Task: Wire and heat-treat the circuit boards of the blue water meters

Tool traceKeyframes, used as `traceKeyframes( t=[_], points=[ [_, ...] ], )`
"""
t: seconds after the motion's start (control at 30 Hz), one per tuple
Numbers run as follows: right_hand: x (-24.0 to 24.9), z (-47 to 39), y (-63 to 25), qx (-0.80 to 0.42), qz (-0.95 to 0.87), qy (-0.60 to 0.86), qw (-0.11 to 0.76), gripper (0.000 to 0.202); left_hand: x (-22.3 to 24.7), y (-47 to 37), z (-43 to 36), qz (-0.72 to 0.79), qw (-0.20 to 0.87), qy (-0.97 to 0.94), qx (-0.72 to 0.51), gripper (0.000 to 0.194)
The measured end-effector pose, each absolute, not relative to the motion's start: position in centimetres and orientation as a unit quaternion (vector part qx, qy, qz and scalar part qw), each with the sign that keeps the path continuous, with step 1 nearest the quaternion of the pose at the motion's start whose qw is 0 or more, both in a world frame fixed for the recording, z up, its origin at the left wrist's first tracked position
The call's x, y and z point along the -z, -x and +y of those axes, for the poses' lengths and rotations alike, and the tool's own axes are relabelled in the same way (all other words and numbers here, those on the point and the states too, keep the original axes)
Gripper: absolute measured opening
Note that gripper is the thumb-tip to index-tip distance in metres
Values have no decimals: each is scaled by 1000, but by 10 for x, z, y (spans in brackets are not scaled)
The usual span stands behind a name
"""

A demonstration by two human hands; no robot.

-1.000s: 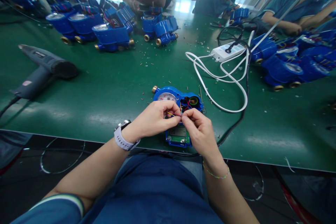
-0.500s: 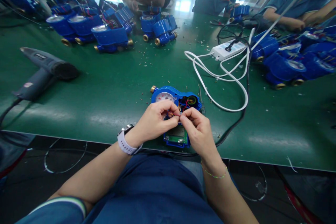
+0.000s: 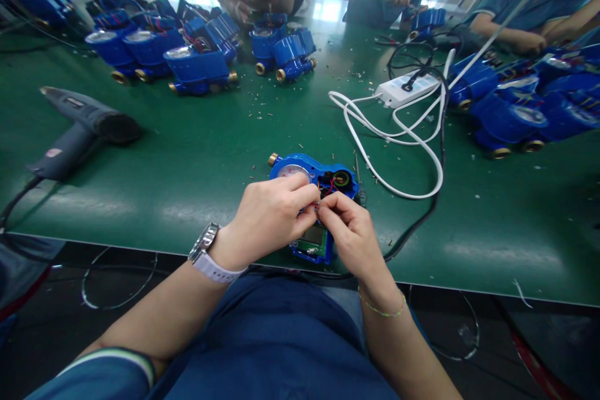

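A blue meter [image 3: 300, 161] with a round dial and a brass end lies near the table's front edge, its side compartment uncovered and red wires showing. My left hand [image 3: 276, 212] reaches over the dial, thumb and forefinger pinched on thin wires. Against those fingertips, my right hand [image 3: 349, 231] is pinched on the wires too; their ends are hidden between the fingers. Just below both hands is a green circuit board with a grey display [image 3: 313, 236], set in a blue housing and partly covered by my left hand.
A heat gun [image 3: 89, 125] lies at the left. Several blue meters [image 3: 197, 69] stand at the back, more at the right [image 3: 510, 115]. A white power strip [image 3: 405, 89] with looped cables lies right of centre. People work across the green table [image 3: 210, 137].
My left hand has rolled over, its back turned more upward, and its wrist has shifted slightly left. The display housing has moved a little to the left. My right hand has barely moved.
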State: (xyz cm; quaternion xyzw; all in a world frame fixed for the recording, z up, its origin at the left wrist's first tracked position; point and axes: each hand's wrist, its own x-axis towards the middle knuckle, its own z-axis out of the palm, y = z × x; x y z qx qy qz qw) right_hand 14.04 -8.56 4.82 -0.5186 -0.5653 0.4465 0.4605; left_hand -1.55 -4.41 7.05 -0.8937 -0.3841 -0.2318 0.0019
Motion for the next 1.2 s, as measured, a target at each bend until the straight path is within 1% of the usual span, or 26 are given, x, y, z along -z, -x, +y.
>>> traceKeyframes(
  t=[0.23, 0.47, 0.57, 0.73, 0.83, 0.93, 1.03, 1.1, 1.2],
  points=[
    [-45, -85, -141, -455, -566, 502, 470, 20, -71, 18, -43, -423, -12, 874, 237, 10],
    [-44, -87, -142, -461, -555, 505, 474, 19, -69, 24, -39, -424, -141, 852, 273, 8],
    [-45, -89, -142, -462, -556, 505, 471, 18, -67, 25, -40, -418, -161, 853, 269, 10],
    [-44, -94, -141, -477, -553, 518, 446, 11, -62, 28, -44, -414, -200, 847, 266, 16],
    [-44, -97, -141, -457, -562, 529, 442, 8, -59, 30, -45, -409, -267, 827, 279, 16],
    [-43, -100, -144, -426, -568, 543, 448, 8, -56, 29, -46, -407, -371, 781, 293, 12],
    [-42, -102, -148, -373, -586, 556, 456, 8, -54, 27, -47, -404, -470, 725, 299, 14],
    [-39, -103, -152, -326, -610, 560, 456, 7, -53, 24, -48, -400, -507, 698, 309, 15],
    [-35, -103, -153, -278, -631, 562, 455, 6, -50, 19, -49, -400, -534, 672, 321, 17]
  ],
)
